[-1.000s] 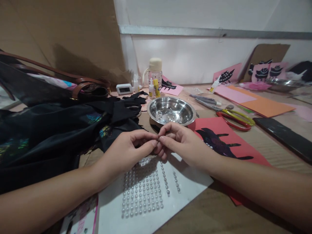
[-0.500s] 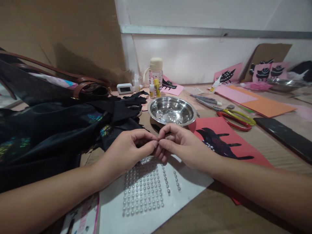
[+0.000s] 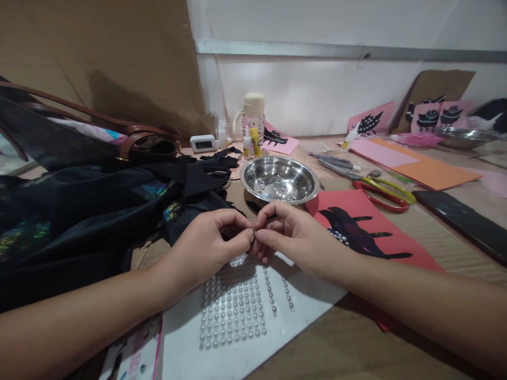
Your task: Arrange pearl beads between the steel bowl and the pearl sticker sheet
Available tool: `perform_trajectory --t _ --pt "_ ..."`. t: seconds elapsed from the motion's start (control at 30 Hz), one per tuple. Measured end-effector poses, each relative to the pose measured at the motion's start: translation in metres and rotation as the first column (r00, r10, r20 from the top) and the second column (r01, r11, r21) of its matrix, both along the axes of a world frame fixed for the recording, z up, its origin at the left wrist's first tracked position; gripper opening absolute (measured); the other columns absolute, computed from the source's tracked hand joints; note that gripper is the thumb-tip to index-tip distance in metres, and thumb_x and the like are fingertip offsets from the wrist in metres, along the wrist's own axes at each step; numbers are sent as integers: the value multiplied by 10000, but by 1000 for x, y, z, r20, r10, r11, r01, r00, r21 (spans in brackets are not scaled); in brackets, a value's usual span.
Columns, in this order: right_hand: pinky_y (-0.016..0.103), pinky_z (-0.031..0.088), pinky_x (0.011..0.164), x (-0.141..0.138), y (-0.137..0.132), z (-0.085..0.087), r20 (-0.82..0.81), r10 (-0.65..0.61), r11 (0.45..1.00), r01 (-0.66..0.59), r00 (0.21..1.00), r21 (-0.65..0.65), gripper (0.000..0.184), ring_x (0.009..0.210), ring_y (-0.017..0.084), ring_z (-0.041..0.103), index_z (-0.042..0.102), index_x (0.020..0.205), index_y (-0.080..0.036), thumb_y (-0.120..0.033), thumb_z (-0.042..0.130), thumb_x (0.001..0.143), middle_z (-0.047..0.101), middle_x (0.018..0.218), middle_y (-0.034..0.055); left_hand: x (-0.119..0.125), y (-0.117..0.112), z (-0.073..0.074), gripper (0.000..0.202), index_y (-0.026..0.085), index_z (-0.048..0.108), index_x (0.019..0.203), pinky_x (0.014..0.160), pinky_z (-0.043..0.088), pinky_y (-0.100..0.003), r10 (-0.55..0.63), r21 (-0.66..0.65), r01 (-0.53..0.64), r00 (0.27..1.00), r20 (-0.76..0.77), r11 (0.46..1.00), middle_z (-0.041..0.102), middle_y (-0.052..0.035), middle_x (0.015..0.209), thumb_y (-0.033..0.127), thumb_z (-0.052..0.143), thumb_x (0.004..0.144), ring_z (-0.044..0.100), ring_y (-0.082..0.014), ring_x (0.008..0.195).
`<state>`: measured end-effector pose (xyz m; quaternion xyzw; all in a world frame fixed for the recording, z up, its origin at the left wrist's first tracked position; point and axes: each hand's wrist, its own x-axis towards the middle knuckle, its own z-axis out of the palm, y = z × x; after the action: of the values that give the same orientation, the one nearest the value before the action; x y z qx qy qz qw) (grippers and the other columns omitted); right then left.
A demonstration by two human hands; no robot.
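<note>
My left hand (image 3: pixel 216 243) and my right hand (image 3: pixel 291 229) meet fingertip to fingertip above a white sheet of stick-on pearls (image 3: pixel 232 311). Thumb and forefinger of each are pinched together around something tiny, mostly hidden, that I cannot make out. Rows of pearls fill the sheet's middle, with two separate short rows on its right. Just beyond my fingers stands a steel bowl (image 3: pixel 253 190) with small loose pearls on its bottom. Beside my right wrist lies a red card (image 3: pixel 336 200) bearing a black cut-out shape (image 3: pixel 352 232) with a cluster of pearls on it.
Black cloth (image 3: pixel 79 211) is heaped on the left. Scissors (image 3: pixel 384 192) with red and yellow handles and a black phone (image 3: pixel 463 221) lie to the right. Glue bottles (image 3: pixel 247 143), a drink bottle (image 3: pixel 253 113) and a small white display (image 3: pixel 203 143) stand at the back.
My pinched fingertips have shifted very slightly left, and a tiny speck shows between them. The bowl, sheet and red card stay where they were.
</note>
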<state>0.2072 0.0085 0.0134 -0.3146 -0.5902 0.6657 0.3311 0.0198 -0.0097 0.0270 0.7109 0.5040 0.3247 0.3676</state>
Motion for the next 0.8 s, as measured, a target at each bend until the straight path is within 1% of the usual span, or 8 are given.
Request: perform_trajectory --t 0.17,0.3,0.43,0.57,0.67,0.8 --pt "253 555 630 0 -2 1 34 -29 998 27 999 59 159 687 123 689 516 904 -219 -199 673 894 686 709 -28 0 1 -2 153 188 683 733 627 453 -217 -9 27 10 1000 -5 1000 703 27 682 264 612 845 623 -136 653" --pt "273 554 669 0 -3 2 67 -26 994 19 997 103 150 714 128 691 513 911 -225 -189 657 891 694 735 -21 -1 2 -5 148 190 689 750 657 471 -219 -30 7 30 999 29 1000 728 22 708 249 602 855 648 -140 681" --pt "271 543 663 0 -4 1 76 -29 993 20 997 119 138 708 128 678 511 918 -227 -168 633 891 690 730 -22 -1 3 -5 160 193 697 761 675 476 -214 -34 -12 35 998 55 999 734 22 720 262 604 871 655 -136 695" --pt "249 536 650 0 -3 1 60 -35 993 28 998 111 118 698 114 668 515 921 -219 -140 601 906 692 727 -19 -1 3 -5 173 190 701 775 667 483 -217 -38 -73 47 992 119 996 735 10 730 296 610 878 658 -138 697" --pt "236 535 637 0 -2 0 42 -36 994 31 998 108 119 685 105 664 525 920 -215 -131 608 904 693 725 -21 -1 3 -5 186 187 702 785 678 499 -219 -36 -142 65 980 197 988 729 5 738 324 620 881 661 -136 700" --pt "250 561 668 1 -1 0 20 -56 993 53 998 107 100 706 111 681 540 928 -212 -152 618 908 698 733 -18 -2 4 -6 210 181 709 796 701 509 -216 -41 -226 115 951 308 967 722 2 758 356 642 891 666 -131 729"
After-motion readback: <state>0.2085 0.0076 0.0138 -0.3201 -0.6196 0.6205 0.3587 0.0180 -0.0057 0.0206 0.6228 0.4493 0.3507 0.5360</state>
